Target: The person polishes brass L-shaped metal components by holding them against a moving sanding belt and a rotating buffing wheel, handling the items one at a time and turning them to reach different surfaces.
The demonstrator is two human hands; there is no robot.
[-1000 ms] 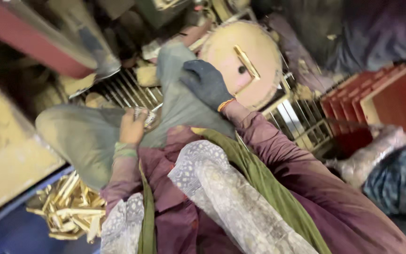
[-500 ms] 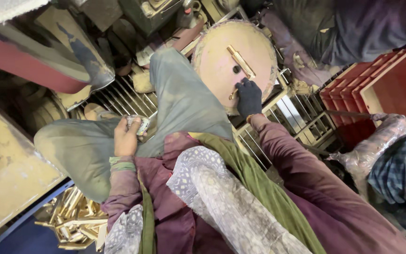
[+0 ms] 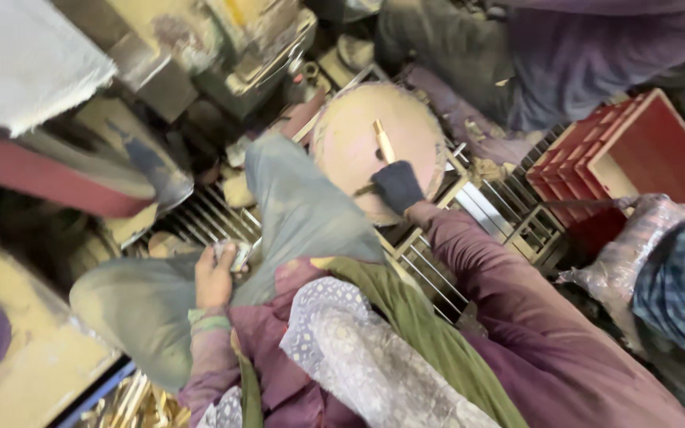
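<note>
Rod: brass point(image 3: 383, 141), lying on round disc point(image 3: 350, 135), at 12 o'clock from the right hand.
Right hand: dark glove point(image 3: 397, 186), fingers curled on disc edge, just beside rod's near end; whether it grips, cannot tell.
Left hand: bare point(image 3: 216, 277), closed around small metal piece point(image 3: 235, 255) on the knee.
Crate: red point(image 3: 636, 158), 3 o'clock of disc.
Brass stock: pile point(image 3: 132, 400), 7 o'clock.
</note>
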